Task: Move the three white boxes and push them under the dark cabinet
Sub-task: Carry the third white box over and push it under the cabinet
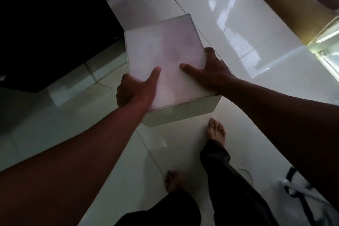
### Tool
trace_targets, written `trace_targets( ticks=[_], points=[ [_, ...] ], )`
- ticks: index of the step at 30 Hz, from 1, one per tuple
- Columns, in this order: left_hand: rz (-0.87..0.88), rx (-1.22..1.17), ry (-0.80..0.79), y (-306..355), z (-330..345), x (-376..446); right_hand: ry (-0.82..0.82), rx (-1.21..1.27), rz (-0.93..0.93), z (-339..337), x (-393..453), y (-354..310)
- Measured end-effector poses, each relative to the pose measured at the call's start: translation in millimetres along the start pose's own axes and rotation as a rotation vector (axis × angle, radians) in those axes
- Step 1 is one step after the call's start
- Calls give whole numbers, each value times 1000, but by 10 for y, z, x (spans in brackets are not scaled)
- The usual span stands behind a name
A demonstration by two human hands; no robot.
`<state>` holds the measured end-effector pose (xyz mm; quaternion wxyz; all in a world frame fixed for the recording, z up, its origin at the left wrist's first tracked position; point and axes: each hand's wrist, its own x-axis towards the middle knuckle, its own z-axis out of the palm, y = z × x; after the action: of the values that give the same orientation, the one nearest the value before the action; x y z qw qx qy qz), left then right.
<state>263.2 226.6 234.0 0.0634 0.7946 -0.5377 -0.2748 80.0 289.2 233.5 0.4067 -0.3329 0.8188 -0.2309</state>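
While the dark cabinet (45,24) stands left, left hand (134,91) and right hand (211,71) clasp 1 white box (165,60) above the floor (238,24).

dark cabinet (45,24) left, open floor (211,14) ahead

Bare forearms, bare feet (217,130) — dark loose trousers (225,176).

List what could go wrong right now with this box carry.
1. The white box is held off the floor by the left hand and right hand at its near corners only, thumbs on top; it may tip forward and drop.
2. Bare feet are right below it, so a drop could hit toes.
3. The glossy tile floor looks slippery for a barefoot walk to the dark cabinet.
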Motion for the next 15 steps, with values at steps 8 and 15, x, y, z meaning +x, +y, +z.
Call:
trace_targets(
  ticks=[8,15],
  points=[
    [-53,42,-10,-391,-767,-445,-104,5,-21,118,-758,-349],
    [-133,42,84,-1026,-1268,-405,-206,-14,-111,646,-1052,-757]
  ],
)
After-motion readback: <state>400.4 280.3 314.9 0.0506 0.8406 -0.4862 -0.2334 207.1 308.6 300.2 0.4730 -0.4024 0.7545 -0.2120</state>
